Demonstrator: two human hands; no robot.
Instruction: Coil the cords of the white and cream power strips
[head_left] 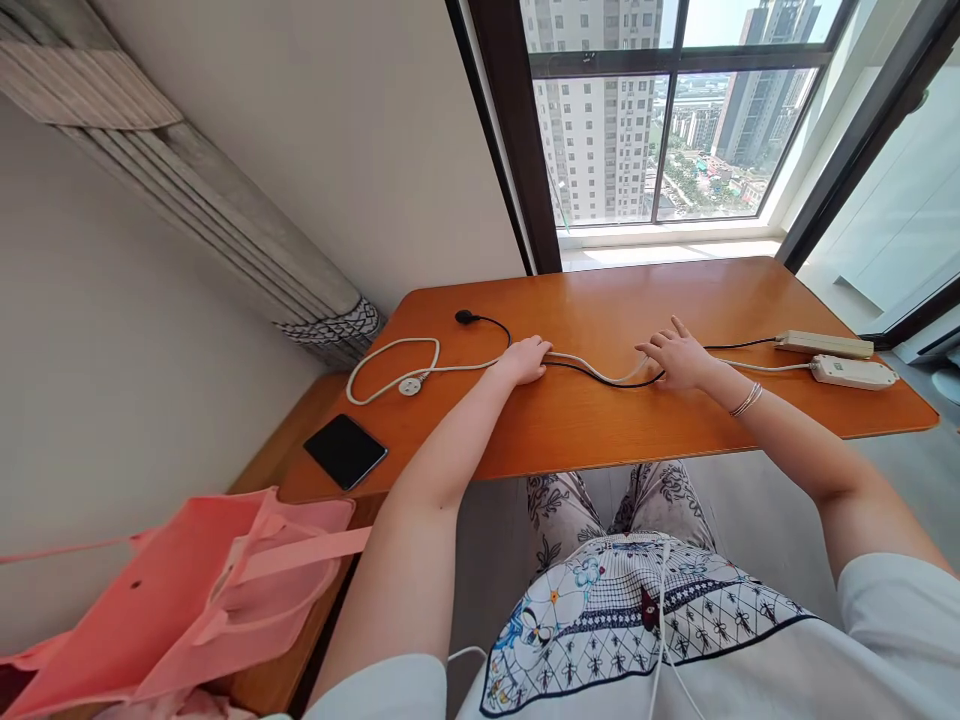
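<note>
– Where to look for the white extension cord (465, 368) and black extension cord (630, 386)?
– Under the left hand (526, 360), clamped or not: cannot tell. Then on to the right hand (679, 358), with fingers apart, across the bench (585, 430).
– Any risk?
– Perhaps tangling between both hands, from lying so close, if pulled together.

Your table (600, 430) is orange-brown. One cable (397, 380) is white, the other cable (577, 368) is black. The bag (202, 600) is pink. Your trousers (562, 505) have dark leaf pattern on pale cloth.
</note>
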